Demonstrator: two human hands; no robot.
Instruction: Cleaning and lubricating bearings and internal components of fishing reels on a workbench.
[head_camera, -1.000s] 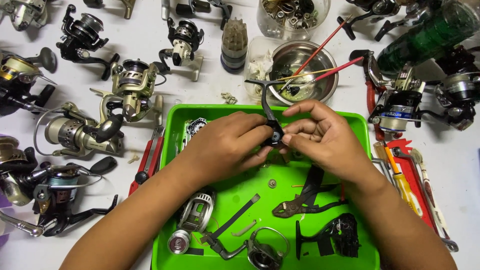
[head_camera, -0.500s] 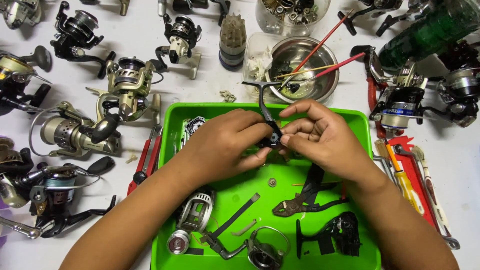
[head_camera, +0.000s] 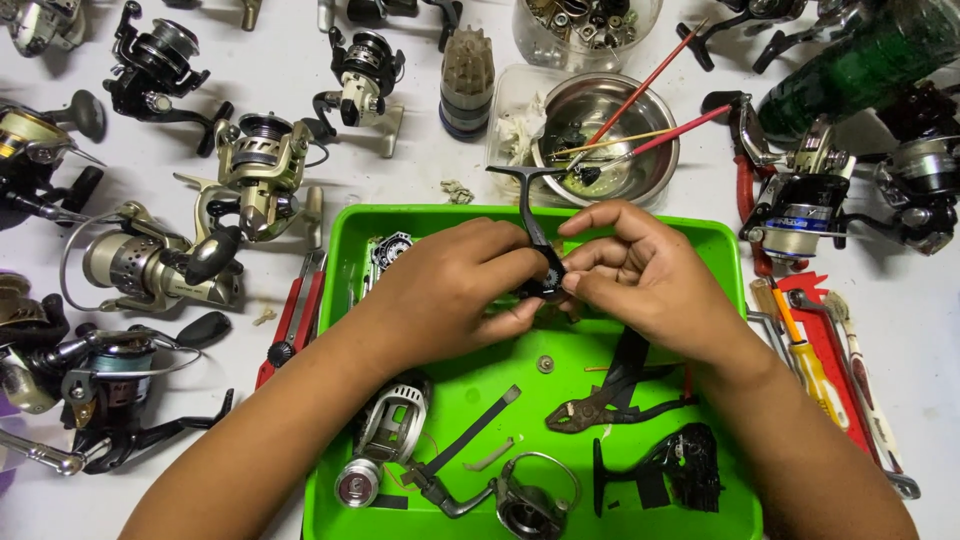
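Both hands meet over the far half of a green tray (head_camera: 735, 300) that sits at the middle of the near edge of the white bench (head_camera: 420, 180). The left hand (head_camera: 450, 290) and the right hand (head_camera: 645, 275) together hold a small black reel part (head_camera: 535, 240), a slim arm with a T-shaped end that sticks up and away toward the far side of the tray. The left fingers (head_camera: 520, 268) are pressed together around its lower, rounder end, and the right fingers (head_camera: 590, 255) pinch the same end from the other side, thumb and forefinger closed on it. The part is held just above the tray floor, not resting on it.

On the tray near the near edge lie a silver spool (head_camera: 385, 430), a rotor with a wire bail (head_camera: 535, 500), a black reel body (head_camera: 680, 465) and dark pliers (head_camera: 620, 385); a small round washer (head_camera: 545, 364) lies just beneath the hands.

Beyond the tray's far edge stands a steel bowl (head_camera: 610, 135) with red-handled brushes (head_camera: 655, 125) leaning in it. Many spinning reels (head_camera: 260, 170) crowd the left side of the bench, and more sit at the far right corner. Along the tray's right side lie a yellow-handled screwdriver (head_camera: 810, 355) and red-handled tools (head_camera: 835, 340); a red-handled tool (head_camera: 295, 320) lies along its left side.
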